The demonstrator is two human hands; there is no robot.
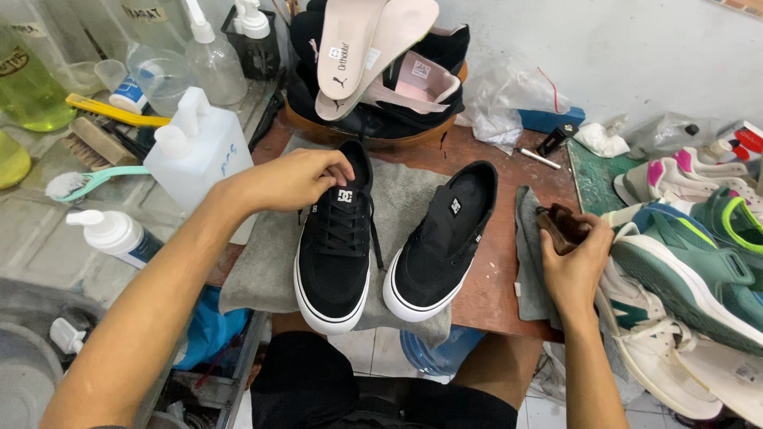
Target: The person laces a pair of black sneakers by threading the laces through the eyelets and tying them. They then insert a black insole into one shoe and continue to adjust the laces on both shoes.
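Left hand (290,179) gripping tongue of laced black canvas sneaker with white sole (335,242), sitting on grey towel (262,262) near table's front edge. Right hand (574,258) clutching dark brown brush (560,226) over grey cloth (528,238). Unlaced black sneaker (441,242) lying between. White plastic jug (199,151) crowding left, green sneakers (699,262) crowding right.

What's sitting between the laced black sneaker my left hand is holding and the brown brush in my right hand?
In the head view, the unlaced black sneaker with a white sole lies between them on the grey towel, then a strip of bare reddish-brown tabletop and a folded grey cloth.
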